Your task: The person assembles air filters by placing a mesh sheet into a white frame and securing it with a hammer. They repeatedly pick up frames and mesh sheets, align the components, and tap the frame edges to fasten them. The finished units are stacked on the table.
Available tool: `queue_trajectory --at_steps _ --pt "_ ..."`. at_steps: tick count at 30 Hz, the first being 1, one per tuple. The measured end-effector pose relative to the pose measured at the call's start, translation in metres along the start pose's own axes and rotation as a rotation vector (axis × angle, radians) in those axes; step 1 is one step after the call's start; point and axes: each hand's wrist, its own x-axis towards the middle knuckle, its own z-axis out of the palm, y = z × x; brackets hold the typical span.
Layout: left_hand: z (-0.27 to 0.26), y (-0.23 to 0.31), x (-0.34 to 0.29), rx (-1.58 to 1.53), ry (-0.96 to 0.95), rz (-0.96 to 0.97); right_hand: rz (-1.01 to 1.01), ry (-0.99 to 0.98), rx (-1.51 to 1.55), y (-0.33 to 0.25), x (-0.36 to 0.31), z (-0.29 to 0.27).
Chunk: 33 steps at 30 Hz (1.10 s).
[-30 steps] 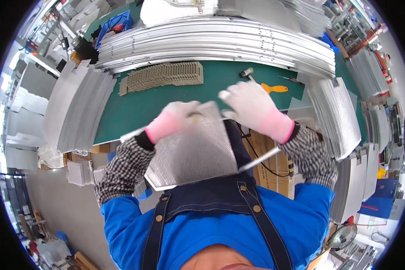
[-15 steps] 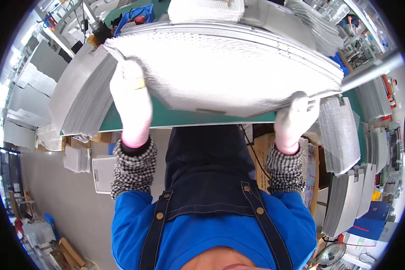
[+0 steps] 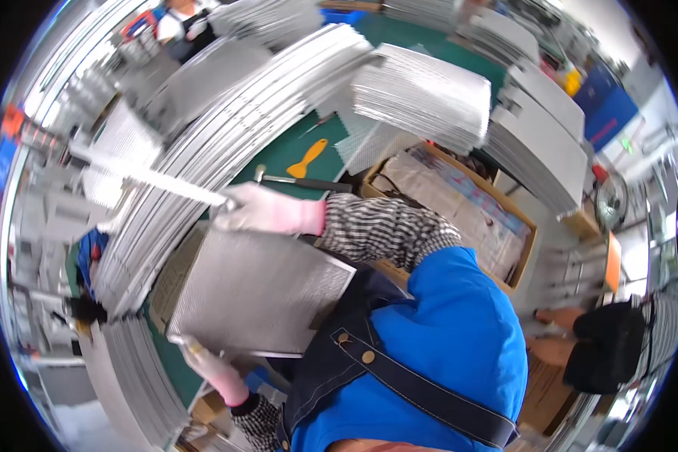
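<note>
A grey textured metal sheet with a thin bright border is tilted in front of my apron. My left hand, in a white and pink glove, is closed on its lower left corner. At the sheet's upper edge is my right hand, gloved alike, its fingers closed round the end of a long bright metal bar. That bar reaches away to the upper left, blurred by motion. Whether the right fingers also grip the sheet is hard to make out. Beyond the hands lies a long stack of metal sheets.
On the green table lie a yellow scraper and a hammer. Another sheet stack stands beyond them, and a cardboard box sits at right. Co-workers are at the right and the far left.
My view has swung to the right. The sheet, held over the stack before, is now close against my apron and tilted. The bar now points to the upper left.
</note>
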Motion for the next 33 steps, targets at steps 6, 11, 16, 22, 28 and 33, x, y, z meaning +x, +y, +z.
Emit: queue_trajectory --at_steps 6,11,16,22,28,33 --pt "-0.009 0.128 0.083 0.817 0.047 1.056 0.092 -0.210 0.003 0.003 0.033 0.062" --pt "0.002 0.167 0.099 1.115 -0.242 1.235 -0.057 -0.278 -0.041 -0.013 0.039 0.078" --pt "-0.007 0.134 0.094 0.739 -0.425 0.948 -0.042 -0.375 -0.286 -0.024 0.044 0.068" --pt "0.003 0.117 0.075 0.434 -0.748 0.156 0.057 -0.403 -0.075 -0.021 0.043 0.062" --pt "0.006 0.104 0.083 0.591 -0.796 0.424 0.025 -0.626 -0.513 -0.040 0.045 0.008" --pt "-0.002 0.093 0.091 0.551 -0.898 0.449 0.160 -0.693 -0.801 -0.034 0.047 -0.042"
